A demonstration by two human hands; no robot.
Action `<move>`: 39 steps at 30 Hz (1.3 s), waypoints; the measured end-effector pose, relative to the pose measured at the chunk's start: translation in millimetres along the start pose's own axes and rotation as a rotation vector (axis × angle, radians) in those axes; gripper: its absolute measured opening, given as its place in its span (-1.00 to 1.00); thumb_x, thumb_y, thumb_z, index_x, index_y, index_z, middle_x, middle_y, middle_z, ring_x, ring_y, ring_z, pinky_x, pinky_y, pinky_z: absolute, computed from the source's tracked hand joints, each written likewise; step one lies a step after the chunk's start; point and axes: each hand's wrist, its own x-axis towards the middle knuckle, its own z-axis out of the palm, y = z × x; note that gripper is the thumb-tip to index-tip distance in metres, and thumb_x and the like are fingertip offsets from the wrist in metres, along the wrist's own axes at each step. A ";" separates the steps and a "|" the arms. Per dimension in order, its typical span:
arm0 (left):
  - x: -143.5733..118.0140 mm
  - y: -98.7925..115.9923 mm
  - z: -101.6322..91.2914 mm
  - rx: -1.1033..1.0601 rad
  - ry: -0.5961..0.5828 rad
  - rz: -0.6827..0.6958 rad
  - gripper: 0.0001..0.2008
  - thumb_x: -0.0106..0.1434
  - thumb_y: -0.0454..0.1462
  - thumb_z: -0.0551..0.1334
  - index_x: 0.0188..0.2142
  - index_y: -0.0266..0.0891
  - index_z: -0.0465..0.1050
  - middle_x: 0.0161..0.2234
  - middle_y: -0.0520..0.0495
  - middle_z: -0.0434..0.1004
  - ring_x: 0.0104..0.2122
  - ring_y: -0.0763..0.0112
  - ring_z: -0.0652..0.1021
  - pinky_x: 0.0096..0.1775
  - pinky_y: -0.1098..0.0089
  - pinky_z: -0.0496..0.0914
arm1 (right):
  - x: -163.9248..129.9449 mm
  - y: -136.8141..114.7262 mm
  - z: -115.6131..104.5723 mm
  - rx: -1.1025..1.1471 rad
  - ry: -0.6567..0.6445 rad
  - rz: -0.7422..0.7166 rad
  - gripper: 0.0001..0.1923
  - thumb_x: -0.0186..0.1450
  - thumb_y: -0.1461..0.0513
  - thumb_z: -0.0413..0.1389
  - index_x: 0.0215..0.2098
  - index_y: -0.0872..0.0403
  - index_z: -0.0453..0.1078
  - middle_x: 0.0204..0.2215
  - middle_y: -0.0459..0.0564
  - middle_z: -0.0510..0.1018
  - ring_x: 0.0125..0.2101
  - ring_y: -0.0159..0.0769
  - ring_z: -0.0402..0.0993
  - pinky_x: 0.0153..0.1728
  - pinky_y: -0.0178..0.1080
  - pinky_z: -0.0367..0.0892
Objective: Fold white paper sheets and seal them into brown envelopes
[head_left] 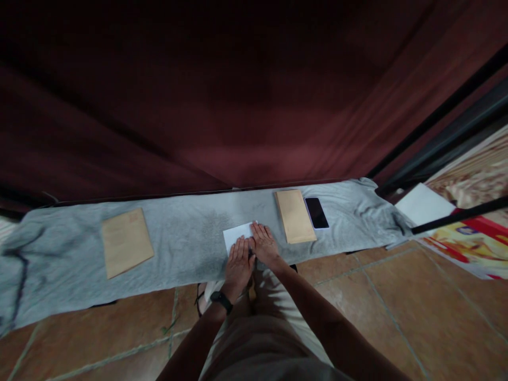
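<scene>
A piece of white paper (237,233) lies on the grey cloth in front of me, partly covered by both hands. My left hand (238,260) rests flat on its lower edge, fingers stretched out. Beside it, my right hand (264,244) presses on the right end of the paper, also flat with the fingers extended. The two thumbs come close together near the paper's lower edge. Whether the paper is folded, I cannot tell.
Brown envelopes (296,217) lie right of my hands, with a phone (316,212) next to them. Another brown envelope (127,242) is at the left. The grey cloth (186,233) covers a long narrow surface before a dark red curtain (246,121). A colourful box (472,241) stands far right.
</scene>
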 end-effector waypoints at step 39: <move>1.5 1.0 -6.9 0.016 -0.013 -0.068 -0.43 0.45 -0.27 -0.08 0.38 -0.48 0.18 0.40 -0.37 0.15 0.42 0.07 0.16 0.37 0.02 0.14 | -0.2 -2.6 -3.7 0.029 -0.015 0.029 -0.45 0.54 0.18 -0.10 0.44 0.19 0.10 0.42 0.12 0.17 0.40 -0.13 0.11 0.40 0.00 -0.05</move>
